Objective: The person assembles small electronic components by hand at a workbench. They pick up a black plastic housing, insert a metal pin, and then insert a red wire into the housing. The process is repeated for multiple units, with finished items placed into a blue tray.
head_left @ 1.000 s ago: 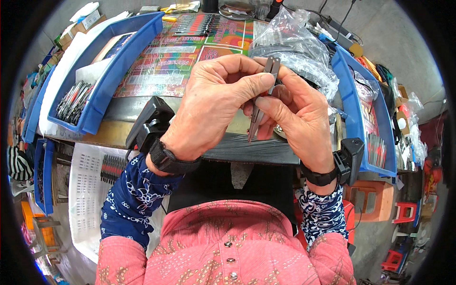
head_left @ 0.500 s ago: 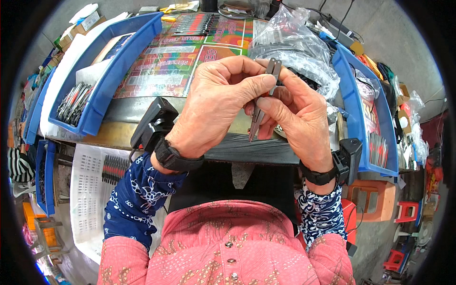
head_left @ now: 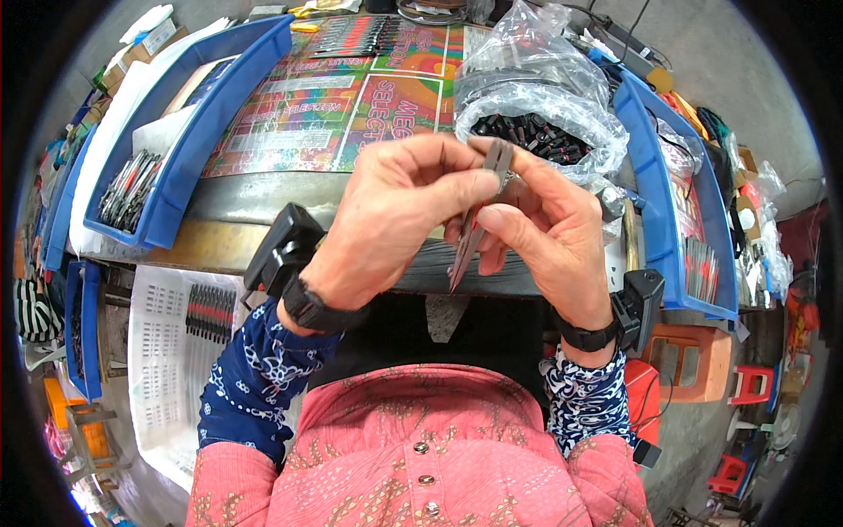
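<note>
Above the table's front edge, a slim dark grey piece (head_left: 465, 250) with a pointed lower end is held in both hands. Its upper end has a narrow slit, and a bit of red shows along it; its exact kind cannot be made out. My left hand (head_left: 391, 211) pinches it near the top between thumb and fingers. From the other side, my right hand (head_left: 555, 233) closes thumb and fingertips around its middle. Just beyond my fingers, an open clear plastic bag (head_left: 509, 57) holds many small black parts (head_left: 540, 140).
A long blue tray (head_left: 215, 101) with slender pieces stands left, another blue tray (head_left: 652, 176) right. Black and red pieces (head_left: 356, 37) lie in a row on the printed mat (head_left: 294, 105). Below left sits a white crate (head_left: 156, 360); an orange stool (head_left: 716, 360) is low right.
The view has shifted slightly, showing more of the bag's black parts. Both hands keep hold of the dark piece, which now sits slightly lower with its point further left.
</note>
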Tool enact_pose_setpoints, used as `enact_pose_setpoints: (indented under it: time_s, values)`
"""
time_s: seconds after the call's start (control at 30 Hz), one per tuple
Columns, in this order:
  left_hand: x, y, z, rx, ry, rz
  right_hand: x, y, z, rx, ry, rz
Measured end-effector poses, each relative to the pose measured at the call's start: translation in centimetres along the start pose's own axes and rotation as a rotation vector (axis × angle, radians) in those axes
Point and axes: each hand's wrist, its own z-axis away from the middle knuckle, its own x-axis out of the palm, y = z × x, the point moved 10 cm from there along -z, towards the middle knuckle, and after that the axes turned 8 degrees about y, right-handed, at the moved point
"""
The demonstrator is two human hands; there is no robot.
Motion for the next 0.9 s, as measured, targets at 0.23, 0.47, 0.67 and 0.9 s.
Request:
enact_pose_setpoints:
  time_s: [0.23,0.47,0.67,0.9]
  values:
    - [1.3,-2.3,3.2,-0.286,-0.257,0.02,-0.9,0.4,1.9,0.104,-0.096,-0.034]
    - [0.7,-1.7,3.3,-0.025,-0.06,-0.197,-1.7,1.0,2.2,0.038,0.011,-0.122]
    - [1.0,-1.0,3.8,0.146,0.063,-0.27,-2.2,2.0,2.2,0.028,0.094,-0.137]
    - [0.6,0.5,3.8,0.358,0.119,-0.564,-2.4,2.2,1.9,0.099,0.062,0.01]
